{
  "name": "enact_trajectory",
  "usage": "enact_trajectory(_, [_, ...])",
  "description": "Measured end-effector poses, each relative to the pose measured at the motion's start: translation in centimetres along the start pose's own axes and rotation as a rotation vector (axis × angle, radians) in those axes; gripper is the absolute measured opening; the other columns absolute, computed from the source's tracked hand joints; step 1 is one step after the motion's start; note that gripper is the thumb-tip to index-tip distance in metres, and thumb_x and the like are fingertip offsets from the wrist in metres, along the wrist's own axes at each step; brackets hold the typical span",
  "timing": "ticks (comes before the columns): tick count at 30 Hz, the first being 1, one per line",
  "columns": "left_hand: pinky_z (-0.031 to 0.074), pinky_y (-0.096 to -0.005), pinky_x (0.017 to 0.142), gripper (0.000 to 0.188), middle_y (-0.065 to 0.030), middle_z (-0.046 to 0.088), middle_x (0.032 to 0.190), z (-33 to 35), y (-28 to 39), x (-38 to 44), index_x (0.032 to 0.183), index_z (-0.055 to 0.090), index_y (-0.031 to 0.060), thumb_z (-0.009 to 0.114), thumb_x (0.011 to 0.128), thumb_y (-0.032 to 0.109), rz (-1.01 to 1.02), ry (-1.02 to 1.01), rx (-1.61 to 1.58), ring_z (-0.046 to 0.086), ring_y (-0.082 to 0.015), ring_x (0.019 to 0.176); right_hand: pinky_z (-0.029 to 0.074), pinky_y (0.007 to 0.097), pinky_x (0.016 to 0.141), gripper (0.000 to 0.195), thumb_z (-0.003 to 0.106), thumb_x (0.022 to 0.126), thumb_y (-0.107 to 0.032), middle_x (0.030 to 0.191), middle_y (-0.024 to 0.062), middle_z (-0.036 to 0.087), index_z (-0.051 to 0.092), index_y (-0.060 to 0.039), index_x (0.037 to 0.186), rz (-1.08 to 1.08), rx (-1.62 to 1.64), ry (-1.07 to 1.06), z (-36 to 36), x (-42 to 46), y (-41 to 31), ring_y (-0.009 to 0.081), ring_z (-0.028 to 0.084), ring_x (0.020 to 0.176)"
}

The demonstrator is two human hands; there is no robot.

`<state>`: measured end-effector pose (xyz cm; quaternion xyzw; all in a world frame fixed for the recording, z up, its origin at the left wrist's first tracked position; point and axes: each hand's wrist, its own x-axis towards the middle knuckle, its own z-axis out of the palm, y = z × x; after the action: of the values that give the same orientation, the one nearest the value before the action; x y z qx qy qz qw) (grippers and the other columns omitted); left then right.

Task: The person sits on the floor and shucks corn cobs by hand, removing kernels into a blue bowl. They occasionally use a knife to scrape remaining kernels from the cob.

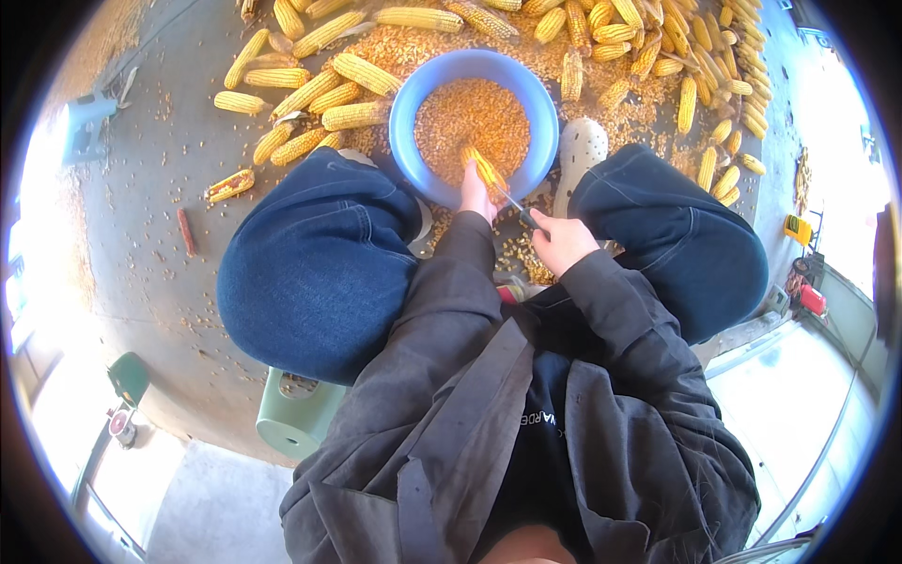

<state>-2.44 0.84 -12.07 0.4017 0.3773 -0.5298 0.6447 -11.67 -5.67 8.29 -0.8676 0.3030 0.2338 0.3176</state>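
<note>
My left hand [478, 196] grips a dried yellow corn cob [486, 170], tilted over the near rim of a blue plastic basin [404, 120]. Loose corn kernels [468, 113] fill much of the basin. In my right hand [565, 241] is the dark handle of a screwdriver-like tool [527, 217]. Its thin metal shaft reaches to the near end of the cob; the exact shape of its tip is hidden. The basin stands on the floor between my feet, and both hands are at its near side.
Whole corn cobs [356, 113] lie left of the basin, with a larger heap [676, 42] at the far right. A partly stripped cob [231, 185] and a bare reddish cob core [185, 233] rest on the grey floor [155, 183]. A green plastic stool [299, 412] is under me.
</note>
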Motion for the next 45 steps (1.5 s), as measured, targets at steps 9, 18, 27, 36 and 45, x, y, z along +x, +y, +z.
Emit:
enact_trajectory(9, [0.042,-0.0402,0.066,0.050,-0.0115,0.048,0.094,0.4,0.1,-0.5,0.109,0.041,0.0117,0.028,0.083,0.053,0.015,0.013,0.069,0.048,-0.0263,0.079,0.044,0.0418,0.067,0.031,0.045,0.073,-0.017,0.073,0.0213,0.057,0.055,-0.0008,0.098,-0.105,-0.074,0.050,2.3,2.9,1.4,0.0349,0.056,0.070])
enact_trajectory(18, [0.034,-0.0450,0.076,0.052,-0.0085,0.041,0.113,-0.8,-0.3,1.3,0.116,0.036,0.0146,0.027,0.082,0.054,0.066,-0.061,-0.020,0.039,-0.0261,0.101,0.044,0.0414,0.068,0.025,0.044,0.073,-0.016,0.074,0.0208,0.058,0.056,-0.0002,0.089,-0.099,-0.122,-0.010,3.5,7.1,0.9,0.0345,0.057,0.072])
enact_trajectory(27, [0.036,-0.0434,0.081,0.052,-0.0090,0.041,0.114,-1.2,-0.6,2.0,0.118,0.034,0.0126,0.028,0.084,0.052,0.104,-0.114,-0.078,0.042,-0.0252,0.102,0.044,0.0421,0.067,0.024,0.043,0.073,-0.017,0.071,0.0198,0.057,0.056,-0.0027,0.088,-0.069,-0.075,0.068,5.3,8.0,1.2,0.0351,0.056,0.069])
enact_trajectory(36, [0.039,-0.0376,0.084,0.061,-0.0138,0.047,0.111,0.0,-0.1,-1.3,0.116,0.038,0.0051,0.026,0.083,0.054,0.041,-0.133,-0.037,0.047,-0.0260,0.100,0.044,0.0362,0.077,0.030,0.045,0.074,-0.021,0.088,0.0205,0.058,0.060,0.0004,0.088,0.193,0.041,-0.073,6.3,12.1,0.3,0.0303,0.057,0.086])
enact_trajectory(45, [0.037,-0.0424,0.086,0.056,-0.0118,0.048,0.111,-0.7,-0.2,0.2,0.116,0.040,0.0057,0.027,0.085,0.051,-0.003,-0.166,-0.128,0.046,-0.0269,0.102,0.044,0.0367,0.075,0.028,0.043,0.077,-0.021,0.086,0.0189,0.059,0.058,-0.0035,0.093,0.241,-0.017,-0.088,7.1,15.4,-0.7,0.0295,0.057,0.084])
